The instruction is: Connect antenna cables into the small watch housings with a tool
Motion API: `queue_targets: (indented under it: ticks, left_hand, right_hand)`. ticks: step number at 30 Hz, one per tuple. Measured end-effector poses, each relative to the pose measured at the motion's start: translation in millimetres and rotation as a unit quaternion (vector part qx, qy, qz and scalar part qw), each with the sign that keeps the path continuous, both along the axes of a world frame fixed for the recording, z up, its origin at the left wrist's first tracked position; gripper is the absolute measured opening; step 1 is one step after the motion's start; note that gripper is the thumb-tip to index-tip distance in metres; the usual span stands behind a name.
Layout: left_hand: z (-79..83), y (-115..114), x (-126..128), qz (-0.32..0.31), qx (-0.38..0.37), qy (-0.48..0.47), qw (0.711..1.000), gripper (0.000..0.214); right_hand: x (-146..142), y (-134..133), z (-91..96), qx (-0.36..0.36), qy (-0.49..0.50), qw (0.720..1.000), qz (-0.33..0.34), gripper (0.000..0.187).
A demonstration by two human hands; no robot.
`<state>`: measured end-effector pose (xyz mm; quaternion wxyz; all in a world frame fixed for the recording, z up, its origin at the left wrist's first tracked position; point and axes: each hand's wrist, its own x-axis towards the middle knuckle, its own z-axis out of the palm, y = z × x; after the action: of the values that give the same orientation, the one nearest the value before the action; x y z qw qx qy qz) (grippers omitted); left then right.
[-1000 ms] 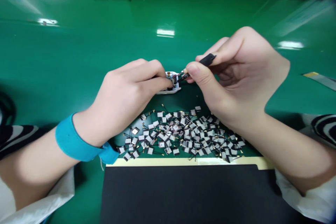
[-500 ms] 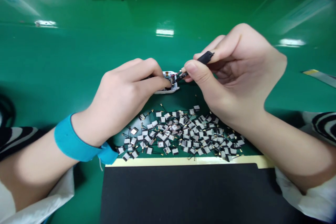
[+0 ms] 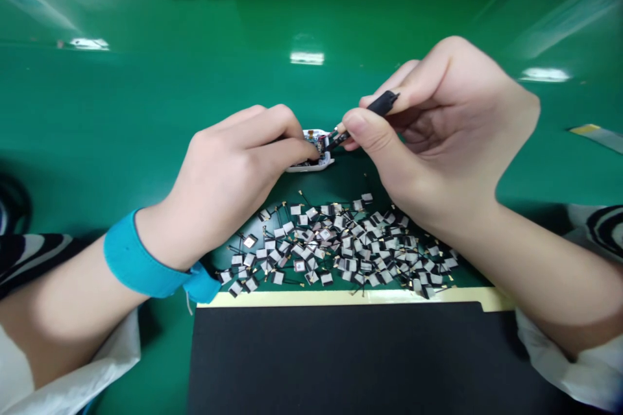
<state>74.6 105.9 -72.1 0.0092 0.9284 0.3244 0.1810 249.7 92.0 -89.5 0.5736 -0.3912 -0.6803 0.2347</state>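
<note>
My left hand (image 3: 238, 175) grips a small white plastic housing (image 3: 314, 166) with a circuit board (image 3: 318, 141) exposed inside it; my fingers hide part of the board. My right hand (image 3: 438, 130) pinches a slim black-handled tool (image 3: 383, 104), probably tweezers, whose metal tip reaches the board. Just below both hands lies a loose heap of several small white-and-black patches with thin black wires (image 3: 331, 246). They look like flexible antennas.
The bench has a glossy green surface (image 3: 311, 13). A black mat with a cream taped edge (image 3: 341, 356) lies at the front. A blue wrist strap (image 3: 146, 259) circles my left wrist. A pale strip (image 3: 596, 136) lies at the right.
Both hands have shifted only slightly within the view, and the tool tip stays at the board. My left hand keeps hold of the housing.
</note>
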Motion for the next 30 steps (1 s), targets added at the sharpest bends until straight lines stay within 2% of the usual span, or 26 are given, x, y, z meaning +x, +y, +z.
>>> queue_targets:
  ticks: [6, 13, 30]
  left_hand:
    - [-0.9, 0.1, -0.3, -0.01, -0.006, -0.017, 1.0, 0.02]
    - [-1.5, 0.0, -0.5, -0.015, -0.024, -0.02, 0.999, 0.025]
    - [-0.4, -0.9, -0.3, -0.02, -0.005, -0.016, 1.0, 0.023]
  right_hand:
    - [0.6, -0.8, 0.1, 0.016, 0.009, 1.0, 0.011, 0.026]
    - [-0.1, -1.6, 2.5, -0.001, -0.011, 1.0, 0.004, 0.026]
    - [1.9, -1.4, 3.0, 0.01, -0.021, 1.0, 0.013, 0.023]
